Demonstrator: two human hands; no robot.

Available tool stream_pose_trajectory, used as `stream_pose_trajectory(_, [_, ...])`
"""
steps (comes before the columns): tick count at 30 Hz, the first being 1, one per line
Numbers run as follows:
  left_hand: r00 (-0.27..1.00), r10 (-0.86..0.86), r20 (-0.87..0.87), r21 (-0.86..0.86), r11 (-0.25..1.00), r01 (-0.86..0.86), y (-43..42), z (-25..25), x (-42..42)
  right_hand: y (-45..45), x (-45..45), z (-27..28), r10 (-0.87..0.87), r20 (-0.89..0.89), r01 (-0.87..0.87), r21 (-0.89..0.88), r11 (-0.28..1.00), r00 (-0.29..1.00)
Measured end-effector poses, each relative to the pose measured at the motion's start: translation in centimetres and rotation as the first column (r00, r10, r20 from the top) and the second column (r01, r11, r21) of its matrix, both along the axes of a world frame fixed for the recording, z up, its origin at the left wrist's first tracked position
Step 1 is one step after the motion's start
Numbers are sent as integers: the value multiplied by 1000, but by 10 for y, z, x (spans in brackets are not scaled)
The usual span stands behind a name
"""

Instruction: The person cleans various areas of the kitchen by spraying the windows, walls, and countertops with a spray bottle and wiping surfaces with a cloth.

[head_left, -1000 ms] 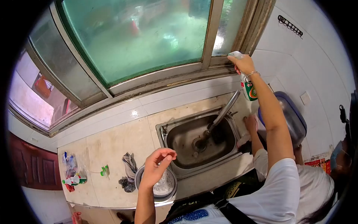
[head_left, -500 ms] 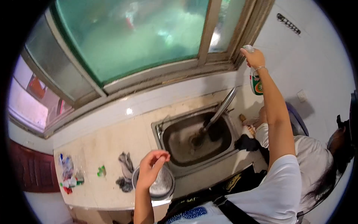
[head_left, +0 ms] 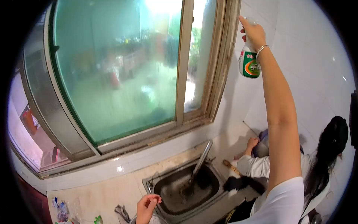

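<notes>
Spray bottle [head_left: 249, 68] up high in the right hand [head_left: 256, 34], just beside the window frame [head_left: 215, 71] as seen from the head, in front of the white tiled wall [head_left: 309, 78]; gap in depth to either one impossible to judge. Long axis close to upright, sprayer top uppermost, green-and-white body directly below the grip, label toward the camera. Right hand plainly nearer, already on the bottle, at the end of an arm stretched far forward; left hand [head_left: 146, 210] well apart, low and to the left. Right hand closed around the neck and sprayer top, with fingers curled to the left side; exact place of the trigger finger too hidden to tell. Left hand loosely half open, fingers bent toward the thumb, nothing visible in the grasp, poised near the close left corner of the sink [head_left: 209, 181] in the tabletop [head_left: 93, 184]. Below the bottle and well apart from it, the tap [head_left: 201, 158], leaning over the basin. To the right of the sink, another person's hand [head_left: 253, 143], near the wall and apart from both hands above.
</notes>
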State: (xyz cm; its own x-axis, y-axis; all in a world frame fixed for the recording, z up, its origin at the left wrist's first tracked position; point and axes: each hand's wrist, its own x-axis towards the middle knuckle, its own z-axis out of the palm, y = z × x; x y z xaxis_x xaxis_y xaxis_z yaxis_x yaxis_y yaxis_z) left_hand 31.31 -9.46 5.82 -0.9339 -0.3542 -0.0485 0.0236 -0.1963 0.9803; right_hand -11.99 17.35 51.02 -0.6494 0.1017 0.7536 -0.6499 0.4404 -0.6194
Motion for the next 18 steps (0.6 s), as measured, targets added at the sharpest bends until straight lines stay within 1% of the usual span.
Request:
stream_pose_trajectory(1, [1000, 10, 1, -36, 999, -10, -1, -2, -1, -3, 10, 14, -65, -42, 65, -6, 998, 997])
stream_pose_trajectory(2, [1000, 28, -13, -43, 999, -28, -1, -3, 0, -3, 19, 24, -60, -60, 60, -10, 998, 996])
stream_pose_trajectory(4, [1000, 14, -26, -54, 998, -15, 0, 7, 7, -4, 30, 44, 18, -118, -27, -79, 997, 993])
stream_pose_trajectory(5, [1000, -7, -17, -66, 998, 6, 1, 12, 10, -4, 31, 53, 21, -138, -33, -80, 996, 990])
stream_pose_trajectory(6, [1000, 9, -2, -34, 999, -9, 2, 13, 12, -3, 31, 62, -34, -151, 22, -78, 997, 988])
stream_pose_trajectory(7, [1000, 14, -21, -36, 999, -14, 2, 12, 13, -2, 31, 70, -88, -161, 76, -78, 994, 983])
stream_pose_trajectory(8, [999, 36, -20, -39, 999, -37, 3, 11, 13, 0, 32, 78, -84, -179, 70, -81, 994, 980])
stream_pose_trajectory(10, [996, 78, -33, -45, 996, -79, 7, 18, 14, 3, 39, 86, -32, -242, -15, -191, 981, 970])
stream_pose_trajectory(14, [996, 79, -49, -65, 994, -82, 7, 13, 11, 4, 52, 103, -24, -255, -18, -163, 986, 967])
stream_pose_trajectory(16, [996, 50, -75, -77, 995, -56, 7, 15, 11, 6, 57, 110, -12, -336, -30, -119, 992, 942])
stream_pose_trajectory(18, [995, 61, -79, -64, 996, -66, 6, 13, 9, 1, 68, 111, -31, -311, -20, -160, 987, 950])
